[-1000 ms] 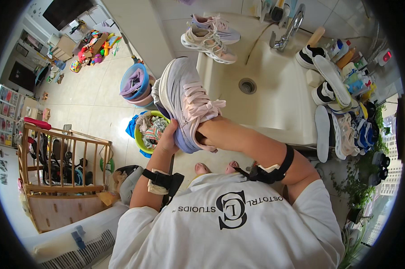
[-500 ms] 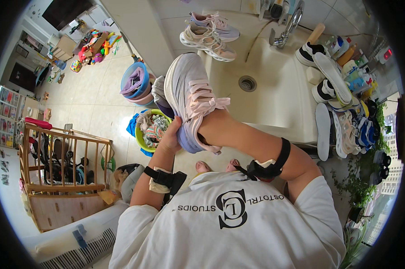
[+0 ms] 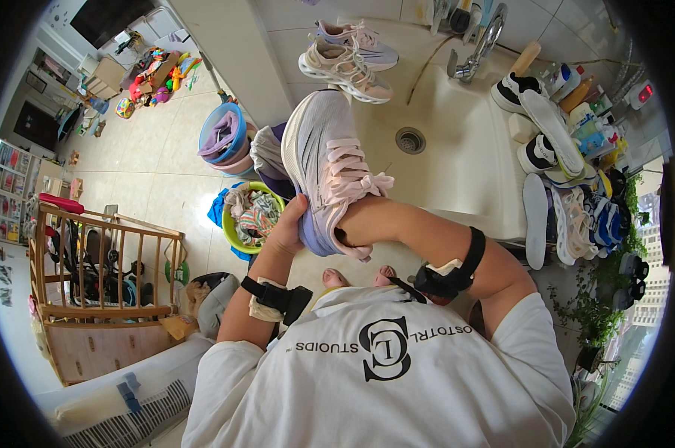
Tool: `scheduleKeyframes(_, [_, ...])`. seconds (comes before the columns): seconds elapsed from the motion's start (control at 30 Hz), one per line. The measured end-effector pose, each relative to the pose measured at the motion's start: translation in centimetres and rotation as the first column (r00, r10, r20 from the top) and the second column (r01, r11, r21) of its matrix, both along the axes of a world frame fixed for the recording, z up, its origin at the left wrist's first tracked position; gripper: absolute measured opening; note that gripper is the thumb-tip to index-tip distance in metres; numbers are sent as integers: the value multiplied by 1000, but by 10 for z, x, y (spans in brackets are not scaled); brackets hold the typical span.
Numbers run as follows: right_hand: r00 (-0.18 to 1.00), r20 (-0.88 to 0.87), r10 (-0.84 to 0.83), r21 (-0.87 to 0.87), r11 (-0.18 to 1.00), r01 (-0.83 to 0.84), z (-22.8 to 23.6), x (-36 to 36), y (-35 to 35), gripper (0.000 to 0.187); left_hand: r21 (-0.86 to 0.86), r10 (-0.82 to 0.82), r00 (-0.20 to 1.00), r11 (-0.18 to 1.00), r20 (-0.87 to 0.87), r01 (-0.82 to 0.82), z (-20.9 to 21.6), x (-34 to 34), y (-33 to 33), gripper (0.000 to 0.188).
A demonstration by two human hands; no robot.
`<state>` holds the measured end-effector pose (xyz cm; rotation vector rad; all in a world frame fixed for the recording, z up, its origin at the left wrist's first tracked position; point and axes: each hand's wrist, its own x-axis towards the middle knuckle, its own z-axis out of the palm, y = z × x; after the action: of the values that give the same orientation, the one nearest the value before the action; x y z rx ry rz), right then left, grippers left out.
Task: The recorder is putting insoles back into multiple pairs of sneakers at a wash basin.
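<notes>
A grey-and-white sneaker [image 3: 321,149] with pink laces tied in a bow and a lavender heel is held up in front of me, toe pointing away. My left hand [image 3: 286,228] grips it at the heel side, its thumb along the outside and the other fingers hidden behind. The right forearm [image 3: 419,230] reaches across to the shoe's opening. My right hand is inside the sneaker, so its fingers do not show. Beyond the toe, a beige sneaker [image 3: 345,71] and a lavender sneaker [image 3: 375,51] with pink laces stand at the sink's left corner.
The cream sink [image 3: 457,149] has a chrome faucet [image 3: 472,60]. Several shoes and insoles [image 3: 535,216] line its right ledge, near bottles [image 3: 576,89]. At left are a green basket of clothes [image 3: 236,235], a blue basin [image 3: 216,153] and a wooden crib [image 3: 109,310].
The sneaker has shifted slightly right and turned a little, with both hands still at it. A grey-and-purple cloth-like thing behind it shows more.
</notes>
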<state>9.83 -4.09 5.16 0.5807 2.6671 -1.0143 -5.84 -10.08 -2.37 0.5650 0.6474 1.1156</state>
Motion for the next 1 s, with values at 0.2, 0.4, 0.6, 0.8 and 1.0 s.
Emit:
scheduleKeyframes(0.2, [962,253,-107,-606,757,244,-31,-8,6,20,-34,20,1000,999,12,-20,-5,5,1,79])
scheduleKeyframes(0.4, [976,-212,53,75,996,-38,-24,8,-2,21,-63,-10,997,998,74,14,-12,5,0,78])
scheduleKeyframes(0.6, [975,-201,-98,202,970,139,23,25,-22,16,-27,-19,998,999,54,21,-5,-6,8,78])
scheduleKeyframes(0.8, [700,-714,14,536,653,535,45,40,-26,10,13,-28,984,1000,175,26,-5,-14,6,78])
scheduleKeyframes(1.0, [598,-781,178,583,552,596,26,26,-17,11,6,17,995,1000,102,-18,5,-3,4,81])
